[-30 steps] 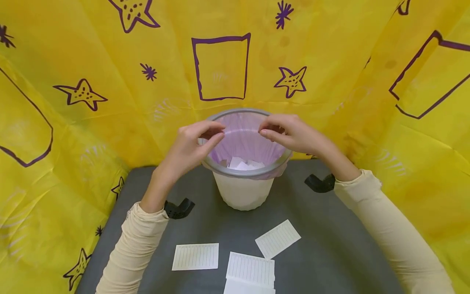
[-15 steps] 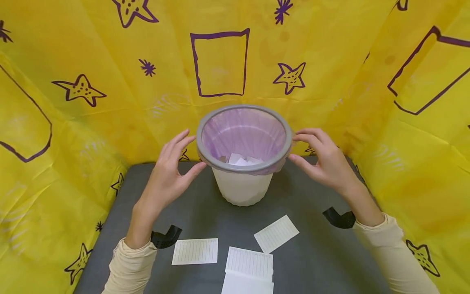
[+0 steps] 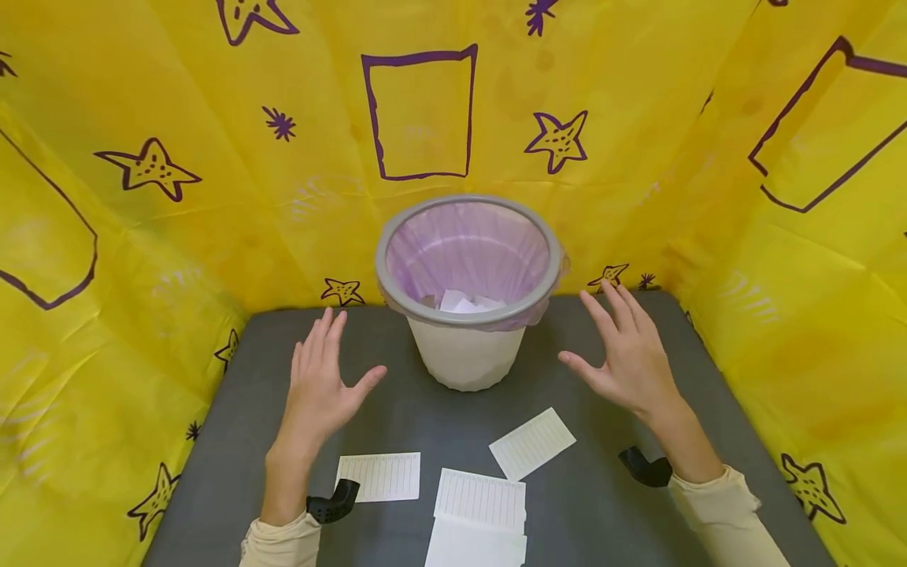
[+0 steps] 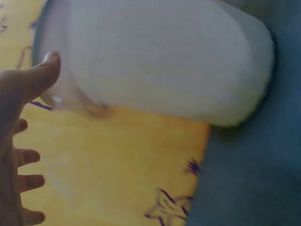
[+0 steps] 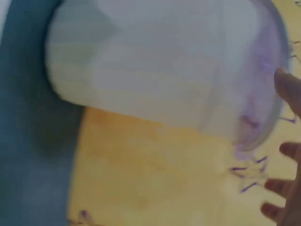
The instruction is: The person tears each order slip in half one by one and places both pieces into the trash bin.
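A white waste bin (image 3: 466, 358) with a grey rim stands at the back of the dark table. Its lilac bin liner (image 3: 468, 252) is folded over the rim, and white paper pieces (image 3: 464, 302) lie inside at the bottom. My left hand (image 3: 319, 394) hovers left of the bin with fingers straight and thumb spread, holding nothing. On the other side, my right hand (image 3: 631, 358) is likewise spread and holds nothing, apart from the bin. Both wrist views show the bin's side (image 4: 155, 56) with the fingers off it.
Several lined white cards lie on the table (image 3: 588, 512) in front: one card (image 3: 383, 477) at left, another tilted card (image 3: 533, 443) at right, and overlapping cards (image 3: 480, 500) in the middle. Yellow cloth walls (image 3: 298, 220) with purple drawings enclose the table's back and sides.
Both hands have moved from above the bin's rim outward and down toward me, away from the bin. Their fingers went from bent to straight and spread. The cards stayed put.
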`<action>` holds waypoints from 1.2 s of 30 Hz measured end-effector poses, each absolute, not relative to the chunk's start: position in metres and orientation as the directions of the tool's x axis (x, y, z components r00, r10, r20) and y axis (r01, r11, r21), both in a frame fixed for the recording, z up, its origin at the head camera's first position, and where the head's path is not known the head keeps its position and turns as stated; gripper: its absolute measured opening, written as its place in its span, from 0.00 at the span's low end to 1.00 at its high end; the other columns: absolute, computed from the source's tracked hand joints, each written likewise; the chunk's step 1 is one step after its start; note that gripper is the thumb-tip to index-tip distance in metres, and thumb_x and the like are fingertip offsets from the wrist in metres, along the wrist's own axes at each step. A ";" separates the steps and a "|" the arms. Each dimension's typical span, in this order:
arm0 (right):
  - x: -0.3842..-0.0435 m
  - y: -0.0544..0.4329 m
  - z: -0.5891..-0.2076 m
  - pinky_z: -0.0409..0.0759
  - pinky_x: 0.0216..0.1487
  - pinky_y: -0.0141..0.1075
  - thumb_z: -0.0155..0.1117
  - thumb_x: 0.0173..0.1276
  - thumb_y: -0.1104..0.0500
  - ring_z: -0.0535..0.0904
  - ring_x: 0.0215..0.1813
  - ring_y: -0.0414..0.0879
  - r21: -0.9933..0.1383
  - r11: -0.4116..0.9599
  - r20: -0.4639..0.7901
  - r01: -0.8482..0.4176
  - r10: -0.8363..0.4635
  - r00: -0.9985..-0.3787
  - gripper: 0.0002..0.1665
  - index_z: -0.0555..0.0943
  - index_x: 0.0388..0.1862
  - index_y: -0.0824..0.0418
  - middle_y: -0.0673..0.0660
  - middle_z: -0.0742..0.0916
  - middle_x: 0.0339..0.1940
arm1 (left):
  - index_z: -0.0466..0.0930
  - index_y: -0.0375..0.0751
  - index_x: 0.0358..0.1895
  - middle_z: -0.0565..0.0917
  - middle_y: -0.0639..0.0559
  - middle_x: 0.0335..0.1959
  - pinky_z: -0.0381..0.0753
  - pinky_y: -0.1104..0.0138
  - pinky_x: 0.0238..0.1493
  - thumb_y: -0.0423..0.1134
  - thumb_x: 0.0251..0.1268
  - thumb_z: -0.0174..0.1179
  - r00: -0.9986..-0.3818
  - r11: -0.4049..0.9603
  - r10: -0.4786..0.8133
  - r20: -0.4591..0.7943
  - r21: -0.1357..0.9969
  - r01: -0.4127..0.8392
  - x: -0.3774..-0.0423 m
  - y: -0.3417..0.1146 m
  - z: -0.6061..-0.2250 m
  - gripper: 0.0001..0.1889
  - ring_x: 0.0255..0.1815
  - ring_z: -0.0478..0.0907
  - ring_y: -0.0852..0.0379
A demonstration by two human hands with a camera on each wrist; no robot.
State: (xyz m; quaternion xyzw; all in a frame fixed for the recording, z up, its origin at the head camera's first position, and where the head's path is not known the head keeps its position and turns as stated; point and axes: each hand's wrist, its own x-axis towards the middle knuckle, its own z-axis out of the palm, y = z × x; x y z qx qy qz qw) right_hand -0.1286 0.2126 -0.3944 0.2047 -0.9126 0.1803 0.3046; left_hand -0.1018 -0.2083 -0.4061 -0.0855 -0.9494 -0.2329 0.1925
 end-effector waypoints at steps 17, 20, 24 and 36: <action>-0.096 0.216 -0.503 0.58 0.65 0.71 0.69 0.51 0.33 0.60 0.72 0.69 -0.273 0.916 0.346 -0.293 -0.191 -0.919 0.53 0.66 0.73 0.53 0.68 0.66 0.74 | 0.45 0.57 0.78 0.48 0.42 0.80 0.50 0.32 0.69 0.70 0.54 0.59 -0.981 0.930 0.107 0.163 0.331 0.156 -0.082 -0.202 -0.486 0.52 0.78 0.47 0.34; -0.095 0.214 -0.508 0.59 0.65 0.70 0.69 0.51 0.33 0.60 0.72 0.68 -0.265 0.914 0.322 -0.308 -0.217 -0.921 0.52 0.67 0.71 0.55 0.68 0.67 0.73 | 0.48 0.55 0.78 0.51 0.40 0.79 0.51 0.32 0.68 0.70 0.54 0.60 -0.979 0.927 0.116 0.166 0.336 0.167 -0.083 -0.198 -0.489 0.51 0.77 0.49 0.34; -0.093 0.209 -0.513 0.61 0.64 0.70 0.72 0.50 0.35 0.63 0.71 0.68 -0.247 0.902 0.292 -0.354 -0.279 -0.915 0.51 0.70 0.69 0.56 0.68 0.69 0.72 | 0.51 0.53 0.77 0.54 0.40 0.78 0.52 0.32 0.68 0.70 0.54 0.60 -0.976 0.913 0.144 0.162 0.359 0.194 -0.085 -0.185 -0.494 0.50 0.77 0.52 0.35; -0.089 0.195 -0.533 0.73 0.59 0.63 0.77 0.48 0.41 0.68 0.68 0.69 -0.318 0.858 -0.005 -0.405 -0.428 -0.904 0.49 0.72 0.67 0.60 0.69 0.71 0.69 | 0.63 0.43 0.72 0.74 0.42 0.66 0.71 0.44 0.62 0.65 0.59 0.59 -0.931 0.838 0.344 0.120 0.409 0.362 -0.084 -0.110 -0.516 0.42 0.65 0.72 0.41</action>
